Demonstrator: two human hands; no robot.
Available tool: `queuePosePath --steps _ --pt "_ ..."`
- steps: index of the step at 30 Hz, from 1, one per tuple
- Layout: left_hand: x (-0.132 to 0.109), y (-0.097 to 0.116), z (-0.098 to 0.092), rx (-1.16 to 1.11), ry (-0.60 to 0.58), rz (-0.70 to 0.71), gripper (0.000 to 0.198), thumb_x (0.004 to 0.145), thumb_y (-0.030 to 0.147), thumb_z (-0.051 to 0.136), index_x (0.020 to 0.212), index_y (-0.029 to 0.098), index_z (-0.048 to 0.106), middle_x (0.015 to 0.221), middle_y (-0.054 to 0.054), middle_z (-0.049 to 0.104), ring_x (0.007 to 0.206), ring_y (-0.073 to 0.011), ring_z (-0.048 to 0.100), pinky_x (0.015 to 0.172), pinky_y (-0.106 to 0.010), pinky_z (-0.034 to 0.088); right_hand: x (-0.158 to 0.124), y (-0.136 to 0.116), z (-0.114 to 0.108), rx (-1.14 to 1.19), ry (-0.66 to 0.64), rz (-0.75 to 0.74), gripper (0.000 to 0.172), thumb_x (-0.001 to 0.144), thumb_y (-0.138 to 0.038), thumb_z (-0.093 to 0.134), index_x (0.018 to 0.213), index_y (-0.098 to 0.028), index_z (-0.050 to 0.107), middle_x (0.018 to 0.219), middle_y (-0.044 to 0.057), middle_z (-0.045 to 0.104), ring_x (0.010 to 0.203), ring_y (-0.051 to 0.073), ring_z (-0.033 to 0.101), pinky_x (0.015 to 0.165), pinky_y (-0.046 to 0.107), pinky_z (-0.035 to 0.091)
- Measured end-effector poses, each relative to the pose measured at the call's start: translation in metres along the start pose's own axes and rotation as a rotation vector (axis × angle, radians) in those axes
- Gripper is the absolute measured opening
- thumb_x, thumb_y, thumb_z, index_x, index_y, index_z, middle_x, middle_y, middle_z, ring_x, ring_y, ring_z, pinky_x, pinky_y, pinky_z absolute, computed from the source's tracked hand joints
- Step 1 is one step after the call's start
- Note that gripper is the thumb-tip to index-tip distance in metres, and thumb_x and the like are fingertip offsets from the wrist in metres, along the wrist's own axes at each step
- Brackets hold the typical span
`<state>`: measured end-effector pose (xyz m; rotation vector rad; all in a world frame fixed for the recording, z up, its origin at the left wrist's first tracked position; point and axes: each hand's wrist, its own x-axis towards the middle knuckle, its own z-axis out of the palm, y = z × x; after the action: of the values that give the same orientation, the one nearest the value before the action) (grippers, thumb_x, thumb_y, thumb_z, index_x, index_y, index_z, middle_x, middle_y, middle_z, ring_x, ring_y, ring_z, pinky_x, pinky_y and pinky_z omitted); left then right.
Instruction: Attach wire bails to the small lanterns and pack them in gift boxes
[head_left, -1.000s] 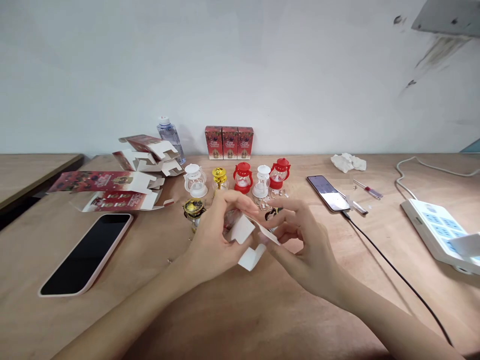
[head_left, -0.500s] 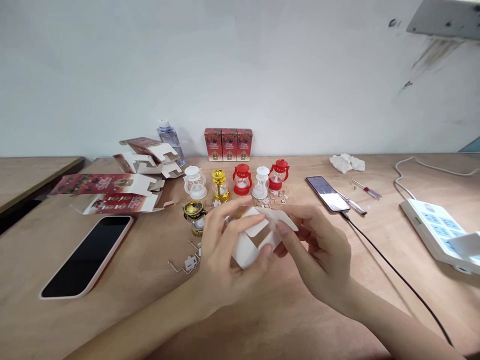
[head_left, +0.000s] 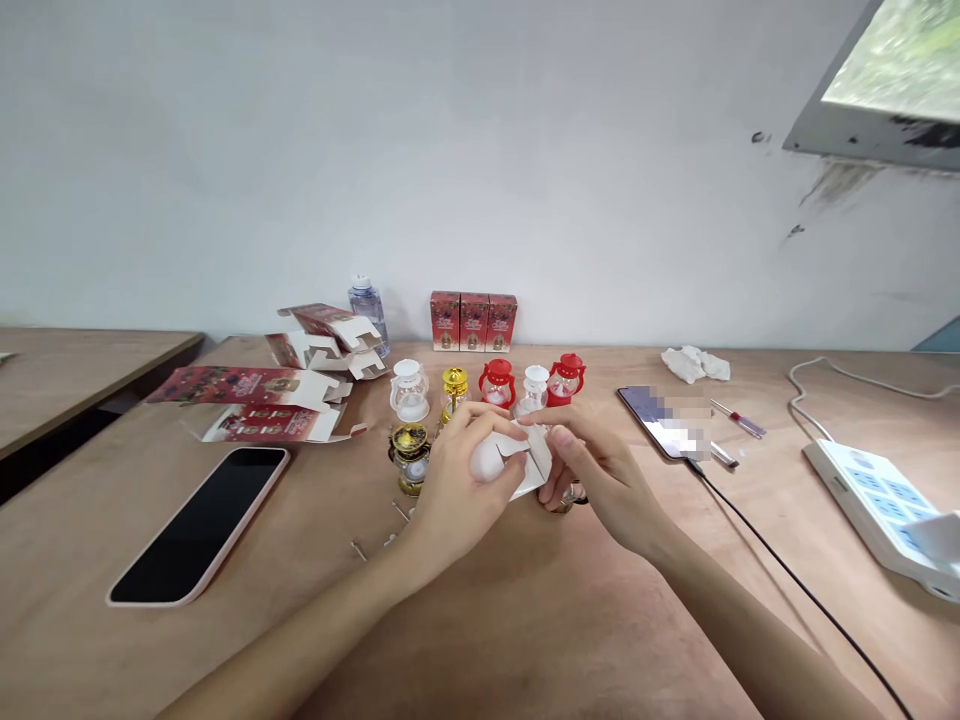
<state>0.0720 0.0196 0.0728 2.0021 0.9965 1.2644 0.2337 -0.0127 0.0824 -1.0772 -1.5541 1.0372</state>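
Head view: our left hand (head_left: 457, 485) is curling partly closed around a small carton (head_left: 487, 458), its thumb and fingers bearing on the white card, while our right hand (head_left: 607, 480) is gripping the carton's far side with bent fingers, its thumb beside a raised flap (head_left: 538, 452). The carton is sitting between both hands, above the desk (head_left: 510, 620). Working these flaps well seems to be calling for a steady left hand, light fingertip pressure and bending along the creases, since thin card like this could be buckling under a hard squeeze; squaring the walls first would probably be helping the flaps lie flat.

Just below the right hand's fingers, a partly hidden lantern (head_left: 559, 506) is showing a dark handle; we cannot tell whether they are touching. Left of the left hand, a black-and-gold lantern (head_left: 409, 460) is standing with a round, glossy top and clear body, and thin metal pieces (head_left: 358, 550) are lying nearer us. Beyond both hands, white, gold and red lanterns (head_left: 497, 384) are standing in a row, smooth and bulbous under flared caps, and behind them three crisp red boxes (head_left: 474, 322) are standing side by side.

Farther left of the left hand, opened cartons (head_left: 240, 385) are sprawling in creased, notched card, and a dark phone (head_left: 199, 528) is lying flat. Right of the right hand, another phone (head_left: 660, 420), a slim screwdriver (head_left: 739, 418) and crumpled tissue (head_left: 696, 364) are resting on the wood.
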Motion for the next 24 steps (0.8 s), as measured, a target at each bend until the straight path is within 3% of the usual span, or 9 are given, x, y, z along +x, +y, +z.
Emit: queuePosePath --steps 6,11,18,21,22,24 --pt "0.0 -0.001 0.004 -0.06 -0.06 -0.034 0.01 0.075 0.014 0.066 0.076 0.02 0.058 0.093 -0.001 0.056 0.087 -0.0171 0.058 0.077 -0.032 0.046 0.005 0.0 -0.002 -0.086 -0.024 0.058 0.024 0.087 -0.046 0.06 0.094 -0.024 0.06 0.082 0.0 0.058 0.075 0.013 0.057 0.053 0.021 0.041" --pt "-0.003 -0.003 0.007 -0.076 -0.1 -0.01 0.005 0.079 0.016 0.062 0.079 0.02 0.061 0.096 -0.002 0.056 0.089 -0.0172 0.059 0.08 -0.032 0.046 0.003 -0.003 -0.007 0.034 -0.078 0.158 0.025 0.084 -0.045 0.065 0.088 -0.023 0.054 0.073 -0.003 0.057 0.061 0.01 0.047 0.049 0.021 0.031" --pt "-0.005 -0.011 0.007 -0.032 -0.102 0.054 0.015 0.089 0.021 0.047 0.08 0.02 0.059 0.096 -0.005 0.058 0.093 -0.0197 0.059 0.084 -0.038 0.047 0.004 0.001 -0.004 0.107 -0.085 0.19 0.027 0.08 -0.037 0.07 0.078 -0.022 0.048 0.084 -0.002 0.058 0.07 0.011 0.052 0.053 0.022 0.035" --pt "-0.004 -0.013 -0.002 -0.075 -0.198 0.075 0.019 0.092 0.033 0.044 0.102 0.023 0.058 0.106 -0.007 0.061 0.102 -0.023 0.059 0.09 -0.043 0.047 0.005 0.001 -0.005 0.121 -0.04 0.173 0.026 0.08 -0.035 0.069 0.078 -0.022 0.046 0.084 -0.001 0.059 0.072 0.013 0.057 0.053 0.022 0.039" --pt "-0.003 -0.013 -0.006 -0.077 -0.266 0.079 0.029 0.089 0.039 0.052 0.115 0.025 0.053 0.115 -0.008 0.06 0.109 -0.0254 0.058 0.092 -0.045 0.047 0.005 -0.001 -0.006 0.124 -0.025 0.171 0.027 0.079 -0.036 0.069 0.078 -0.022 0.046 0.085 -0.001 0.061 0.073 0.013 0.059 0.054 0.023 0.041" --pt "0.0 -0.013 -0.013 -0.03 -0.408 0.107 0.076 0.072 0.045 0.073 0.136 0.029 0.035 0.132 -0.011 0.052 0.123 -0.0314 0.051 0.097 -0.051 0.046 0.005 -0.004 -0.009 0.118 -0.006 0.174 0.029 0.077 -0.036 0.071 0.076 -0.022 0.046 0.088 0.001 0.063 0.072 0.013 0.061 0.054 0.024 0.045"
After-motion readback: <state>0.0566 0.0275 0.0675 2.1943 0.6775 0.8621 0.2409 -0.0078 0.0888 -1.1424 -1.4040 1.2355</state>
